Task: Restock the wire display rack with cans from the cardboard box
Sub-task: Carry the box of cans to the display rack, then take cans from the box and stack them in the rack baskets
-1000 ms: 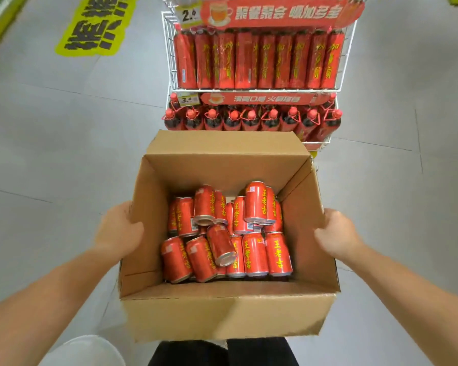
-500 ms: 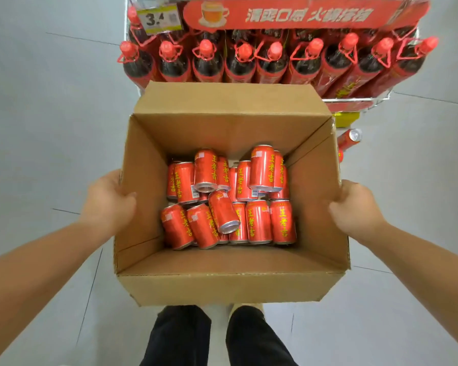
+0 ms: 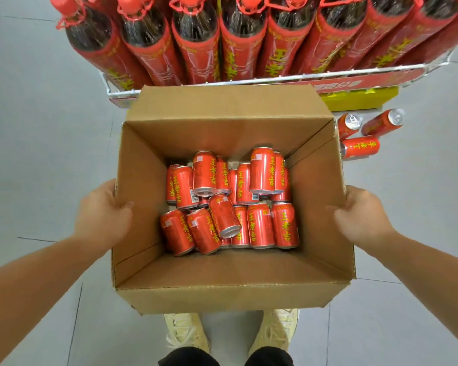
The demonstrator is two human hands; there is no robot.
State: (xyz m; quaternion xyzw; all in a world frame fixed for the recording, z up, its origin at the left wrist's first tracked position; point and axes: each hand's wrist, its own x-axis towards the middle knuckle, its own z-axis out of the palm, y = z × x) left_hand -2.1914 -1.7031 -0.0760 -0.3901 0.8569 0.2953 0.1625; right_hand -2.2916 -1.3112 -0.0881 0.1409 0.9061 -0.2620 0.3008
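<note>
An open cardboard box [image 3: 233, 294] fills the middle of the view, with several red cans [image 3: 230, 202] lying loose on its bottom. My left hand [image 3: 103, 215] grips the box's left wall, thumb over the rim. My right hand [image 3: 360, 217] grips the right wall the same way. Just beyond the box stands the wire display rack [image 3: 275, 79], its bottom shelf packed with tall red-labelled bottles [image 3: 196, 40].
Three red cans [image 3: 362, 146] lie on the grey tiled floor to the right of the box, beside the rack's yellow base [image 3: 360, 100]. My pale shoes [image 3: 185, 331] stand directly under the box's near edge.
The box and both hands have come much closer to the rack and lower; the upper shelf has left view. Loose cans on the floor at the right have come into sight.
</note>
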